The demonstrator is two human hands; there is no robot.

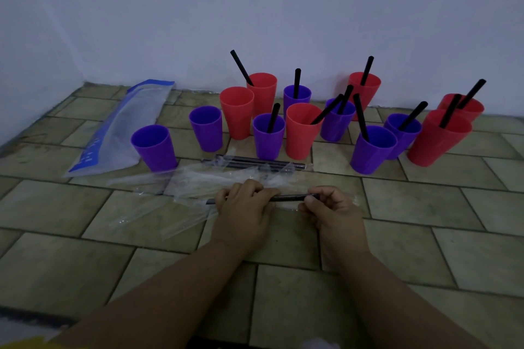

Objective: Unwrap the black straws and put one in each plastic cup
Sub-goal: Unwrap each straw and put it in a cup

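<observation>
Both hands hold one black straw (pixel 292 197) level, just above the floor; it is still in its clear wrapper. My left hand (pixel 244 204) grips its left part, and my right hand (pixel 330 207) pinches its right end. Behind them lie wrapped black straws (pixel 255 163) side by side. Several red and purple cups stand in a cluster, most with a black straw inside. Three cups hold no straw: a purple cup (pixel 155 147) at the left, a second purple cup (pixel 206 127) and a red cup (pixel 237 112).
Loose clear wrappers (pixel 158 204) lie scattered left of my hands. A clear bag with blue print (pixel 119 133) lies flat at the far left. A pale wall runs just behind the cups. The floor is tiled.
</observation>
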